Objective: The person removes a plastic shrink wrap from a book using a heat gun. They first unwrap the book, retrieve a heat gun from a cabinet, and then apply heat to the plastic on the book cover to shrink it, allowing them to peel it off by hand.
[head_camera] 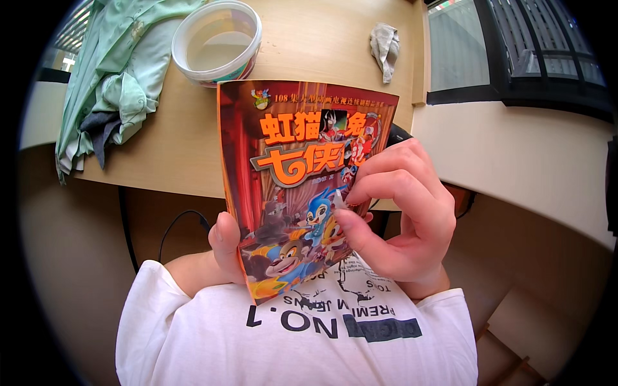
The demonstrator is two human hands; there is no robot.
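My left hand [227, 246] holds an orange-red paperback book [280, 212] from its left edge, thumb in front and the other fingers mostly hidden behind. The cover faces me, upright and a little tilted, with cartoon animals and large orange lettering. Several small stickers of masked figures lie on its upper right part, one sticker [333, 126] covering some of the title. My right hand [410, 212] is over the cover's right side, thumb and index finger pinched around a small pale, partly see-through scrap [339, 199]. Whether that scrap still touches the cover I cannot tell.
Beyond the book is a wooden desk [309, 53]. On it stand a white plastic tub [217, 48] with cloudy liquid, mint-green cloth [130, 91] hanging over the left edge, and a crumpled grey rag [385, 50]. A dark object [400, 135] is partly hidden behind the book. A window [458, 48] is at right.
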